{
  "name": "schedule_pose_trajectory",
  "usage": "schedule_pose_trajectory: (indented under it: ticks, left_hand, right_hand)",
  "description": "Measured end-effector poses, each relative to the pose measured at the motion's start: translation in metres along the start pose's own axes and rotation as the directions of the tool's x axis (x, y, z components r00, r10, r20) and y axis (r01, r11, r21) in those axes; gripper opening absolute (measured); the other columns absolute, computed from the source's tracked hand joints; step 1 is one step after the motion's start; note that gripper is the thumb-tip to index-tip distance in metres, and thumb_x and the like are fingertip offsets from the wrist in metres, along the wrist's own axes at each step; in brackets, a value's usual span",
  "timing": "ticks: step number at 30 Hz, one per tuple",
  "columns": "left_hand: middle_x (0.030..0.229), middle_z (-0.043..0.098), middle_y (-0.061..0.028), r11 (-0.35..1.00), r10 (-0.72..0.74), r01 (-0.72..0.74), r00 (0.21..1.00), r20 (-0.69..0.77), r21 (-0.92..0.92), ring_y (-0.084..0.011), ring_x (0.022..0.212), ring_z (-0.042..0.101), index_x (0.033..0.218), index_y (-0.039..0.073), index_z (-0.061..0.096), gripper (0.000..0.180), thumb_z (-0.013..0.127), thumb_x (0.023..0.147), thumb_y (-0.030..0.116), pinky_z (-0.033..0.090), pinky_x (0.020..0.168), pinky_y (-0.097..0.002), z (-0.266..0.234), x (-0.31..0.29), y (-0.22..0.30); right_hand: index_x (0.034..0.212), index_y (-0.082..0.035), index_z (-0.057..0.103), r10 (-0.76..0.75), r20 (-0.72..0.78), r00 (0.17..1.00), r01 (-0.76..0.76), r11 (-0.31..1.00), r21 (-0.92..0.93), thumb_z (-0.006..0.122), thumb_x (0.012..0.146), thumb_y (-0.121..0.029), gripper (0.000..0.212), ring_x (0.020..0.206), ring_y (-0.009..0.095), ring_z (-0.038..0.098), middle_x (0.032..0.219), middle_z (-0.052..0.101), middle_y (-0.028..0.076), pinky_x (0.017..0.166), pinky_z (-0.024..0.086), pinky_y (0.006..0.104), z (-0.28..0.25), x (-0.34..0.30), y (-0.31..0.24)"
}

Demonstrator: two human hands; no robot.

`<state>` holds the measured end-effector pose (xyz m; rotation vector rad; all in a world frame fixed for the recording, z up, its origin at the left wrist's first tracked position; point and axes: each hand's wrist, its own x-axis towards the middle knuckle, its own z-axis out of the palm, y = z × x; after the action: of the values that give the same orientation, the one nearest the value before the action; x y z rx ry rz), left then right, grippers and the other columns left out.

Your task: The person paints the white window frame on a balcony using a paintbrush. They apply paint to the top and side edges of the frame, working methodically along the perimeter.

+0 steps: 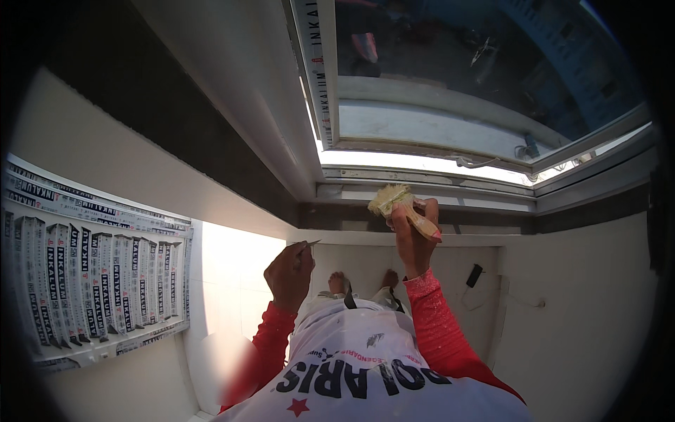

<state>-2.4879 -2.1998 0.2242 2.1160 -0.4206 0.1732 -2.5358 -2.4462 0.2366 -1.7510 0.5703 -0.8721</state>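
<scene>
My right hand (415, 243) is closed around the handle of a paintbrush (391, 201). Pale yellowish bristles point up and to the left, and what looks like clear wrapping shines around the head. The brush is in front of the window sill (429, 195). Lower and to the left, my left hand (288, 280) is closed, thumb and fingers pinched together. A small thin pointed piece (314, 243), perhaps a blade, sticks out of that pinch toward the right. Its exact kind I cannot make out. The two hands are apart from each other.
A window sash (436, 150) with dark glass is ahead at the right, a bright gap below it. A dark grey band (485, 224) runs under the sill. Slatted panels (98, 278) covered in printed film are at the left. A small black object (474, 275) is low at the right.
</scene>
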Motion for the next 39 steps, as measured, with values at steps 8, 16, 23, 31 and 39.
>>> schedule_pose_trajectory:
  ticks: [8, 16, 23, 31, 39]
  left_hand:
    - [0.073, 0.073, -0.0089, 0.835, -0.505, 0.502, 0.862, -0.049, 0.224, -0.0228, 0.063, 0.072, 0.096, 0.011, 0.070, 0.012, 0.065, 0.095, 0.022, 0.054, 0.062, -0.0365, -0.067, -0.106, -0.163]
    - [0.089, 0.076, -0.0154, 0.370, -0.796, 0.727, 0.569, -0.205, 0.579, -0.0351, 0.081, 0.073, 0.095, 0.011, 0.073, 0.016, 0.068, 0.085, 0.022, 0.058, 0.074, -0.0474, -0.129, -0.244, -0.288]
    - [0.093, 0.076, -0.0164, 0.296, -0.885, 0.789, 0.439, -0.157, 0.538, -0.0339, 0.086, 0.074, 0.095, 0.005, 0.074, 0.020, 0.068, 0.085, 0.022, 0.058, 0.079, -0.0448, -0.135, -0.281, -0.299]
    - [0.093, 0.076, -0.0172, 0.488, -0.804, 0.745, 0.586, -0.099, 0.454, -0.0335, 0.084, 0.073, 0.097, 0.004, 0.074, 0.025, 0.068, 0.083, 0.024, 0.058, 0.077, -0.0439, -0.097, -0.209, -0.292]
    - [0.092, 0.076, -0.0168, 0.528, -0.773, 0.720, 0.627, -0.095, 0.450, -0.0340, 0.084, 0.073, 0.097, 0.004, 0.074, 0.025, 0.068, 0.083, 0.025, 0.057, 0.079, -0.0440, -0.086, -0.207, -0.305]
  right_hand:
    - [0.107, -0.001, 0.050, 0.147, 0.472, 0.869, -0.335, 0.877, 0.345, 0.069, 0.096, -0.012, 0.024, 0.069, 0.012, 0.068, 0.088, 0.071, 0.011, 0.058, 0.054, 0.0252, 0.039, -0.011, -0.033]
    - [0.109, -0.001, 0.053, 0.117, 0.523, 0.844, -0.288, 0.922, 0.257, 0.062, 0.095, -0.004, 0.017, 0.064, 0.011, 0.063, 0.079, 0.064, 0.007, 0.056, 0.051, 0.0263, 0.049, 0.010, -0.038]
    - [0.102, 0.002, 0.056, -0.143, 0.544, 0.827, 0.234, 0.967, -0.101, 0.064, 0.096, -0.008, 0.014, 0.069, 0.010, 0.063, 0.089, 0.066, 0.011, 0.057, 0.050, 0.0265, 0.065, 0.013, -0.018]
    - [0.104, 0.004, 0.065, -0.432, 0.540, 0.723, 0.568, 0.816, -0.107, 0.072, 0.094, -0.014, 0.022, 0.078, 0.018, 0.071, 0.102, 0.069, 0.010, 0.064, 0.054, 0.0307, 0.069, 0.023, -0.039]
    - [0.109, 0.004, 0.066, -0.110, 0.679, 0.725, 0.373, 0.893, -0.254, 0.072, 0.093, -0.011, 0.023, 0.068, 0.013, 0.069, 0.102, 0.069, 0.014, 0.061, 0.053, 0.0292, 0.061, 0.027, -0.066]
